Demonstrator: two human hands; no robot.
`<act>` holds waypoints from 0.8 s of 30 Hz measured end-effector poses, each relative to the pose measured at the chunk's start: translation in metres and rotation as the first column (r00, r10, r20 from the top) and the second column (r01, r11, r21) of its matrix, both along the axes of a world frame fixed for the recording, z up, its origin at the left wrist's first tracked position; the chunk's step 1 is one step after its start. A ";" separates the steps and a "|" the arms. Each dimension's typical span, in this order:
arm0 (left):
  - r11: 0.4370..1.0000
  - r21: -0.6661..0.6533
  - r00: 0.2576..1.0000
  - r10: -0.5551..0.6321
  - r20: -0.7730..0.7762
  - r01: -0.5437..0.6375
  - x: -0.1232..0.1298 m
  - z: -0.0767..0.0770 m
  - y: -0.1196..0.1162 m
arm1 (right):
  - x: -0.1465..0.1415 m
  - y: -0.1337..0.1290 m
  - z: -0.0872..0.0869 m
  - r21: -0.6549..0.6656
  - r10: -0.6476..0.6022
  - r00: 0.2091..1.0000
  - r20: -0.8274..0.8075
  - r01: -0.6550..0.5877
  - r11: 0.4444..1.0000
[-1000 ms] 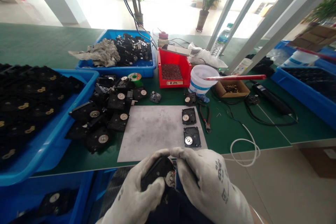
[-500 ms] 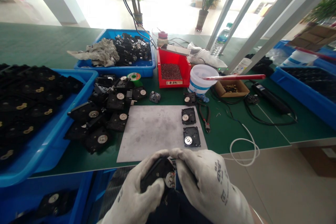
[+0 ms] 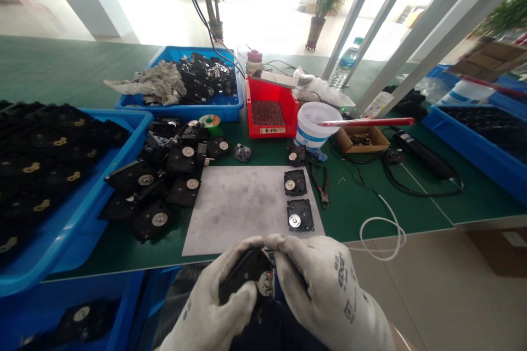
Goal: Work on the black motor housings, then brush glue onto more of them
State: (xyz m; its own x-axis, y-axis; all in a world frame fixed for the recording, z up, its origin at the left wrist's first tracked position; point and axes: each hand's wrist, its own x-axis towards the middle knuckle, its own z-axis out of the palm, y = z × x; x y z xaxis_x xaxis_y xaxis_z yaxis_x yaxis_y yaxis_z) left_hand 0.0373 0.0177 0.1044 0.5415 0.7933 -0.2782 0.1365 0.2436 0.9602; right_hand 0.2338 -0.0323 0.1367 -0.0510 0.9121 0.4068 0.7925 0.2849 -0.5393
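Both hands wear white work gloves and meet at the table's front edge. My left hand is closed around a black plastic housing, its thumb lying across the near side. A silver disc shows on the housing between the hands. My right hand is closed against the housing's right side, fingers curled and tips hidden. Just beyond, a grey-white mat bears two similar black housings, a nearer one and a farther one, each with a silver disc.
More housings are heaped left of the mat. Blue trays of black parts stand left and behind. A red bin, white bucket, cardboard box, cutting pliers and a corded black tool lie beyond and right.
The hands and the housing keep almost the same pose. The whole view has shifted very slightly.
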 end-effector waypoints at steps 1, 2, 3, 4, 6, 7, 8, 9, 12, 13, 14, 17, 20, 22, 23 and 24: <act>1.000 0.004 1.000 0.008 0.001 -0.008 0.000 0.000 0.000 | 0.000 0.000 0.000 -0.004 0.002 1.000 -0.009 -0.002 1.000; 1.000 0.006 1.000 0.018 0.006 -0.018 0.001 0.000 0.000 | 0.000 0.000 0.000 -0.008 0.005 1.000 -0.017 -0.005 1.000; 0.999 0.006 0.999 0.032 0.010 -0.032 0.002 0.001 -0.001 | 0.000 0.000 0.000 -0.011 0.008 1.000 -0.024 -0.009 1.000; 0.999 0.004 0.999 0.049 0.015 -0.049 0.003 0.001 -0.001 | 0.000 -0.001 0.000 -0.014 0.012 1.000 -0.027 -0.012 1.000; 0.997 -0.009 0.996 0.080 0.025 -0.080 0.004 0.003 -0.002 | 0.000 -0.001 0.000 -0.018 0.011 1.000 -0.012 -0.011 1.000; 0.996 -0.021 0.995 0.091 0.029 -0.091 0.005 0.004 -0.003 | 0.000 -0.001 0.000 -0.021 0.007 1.000 -0.001 -0.007 1.000; 0.995 -0.034 0.995 0.097 0.031 -0.096 0.005 0.004 -0.004 | 0.000 -0.001 0.000 -0.022 0.005 1.000 0.008 -0.005 1.000; 0.994 -0.045 0.995 0.100 0.030 -0.098 0.005 0.005 -0.004 | 0.000 -0.001 0.000 -0.021 0.001 1.000 0.014 -0.001 1.000; 0.994 -0.045 0.994 0.105 0.015 -0.105 0.005 0.004 -0.004 | 0.000 0.000 -0.001 -0.021 -0.007 1.000 0.007 0.008 1.000; 0.994 -0.037 0.995 0.103 0.012 -0.102 0.005 0.004 -0.004 | 0.000 0.001 -0.002 -0.024 -0.007 1.000 0.002 0.007 1.000; 0.995 -0.029 0.995 0.098 0.012 -0.098 0.005 0.003 -0.003 | 0.000 0.001 -0.002 -0.026 -0.006 1.000 0.000 0.006 1.000; 0.996 -0.013 0.996 0.083 0.022 -0.083 0.005 0.001 0.000 | -0.001 0.003 -0.005 -0.030 -0.010 0.999 0.031 0.011 0.999; 0.997 -0.010 0.997 0.075 0.001 -0.075 0.005 -0.004 0.003 | -0.002 0.006 -0.007 -0.024 -0.027 0.998 0.051 0.028 0.999; 0.997 -0.014 0.997 0.076 -0.014 -0.077 0.002 -0.007 0.004 | -0.004 0.007 -0.009 -0.021 -0.024 0.999 0.047 0.025 0.999; 0.997 -0.014 0.997 0.081 -0.015 -0.081 0.001 -0.009 0.005 | -0.005 0.008 -0.010 -0.029 -0.020 0.999 0.045 0.022 0.999; 0.996 -0.013 0.996 0.086 -0.014 -0.086 -0.001 -0.011 0.005 | -0.006 0.009 -0.010 -0.040 -0.012 0.999 0.044 0.014 0.999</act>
State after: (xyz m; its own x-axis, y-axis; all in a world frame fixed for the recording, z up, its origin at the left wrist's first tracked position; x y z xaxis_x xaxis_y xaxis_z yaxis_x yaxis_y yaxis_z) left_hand 0.0364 0.0228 0.0939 0.4672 0.8330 -0.2962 0.1275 0.2680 0.9549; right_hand 0.2281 -0.0232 0.1262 -0.0560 0.9283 0.3676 0.8193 0.2531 -0.5145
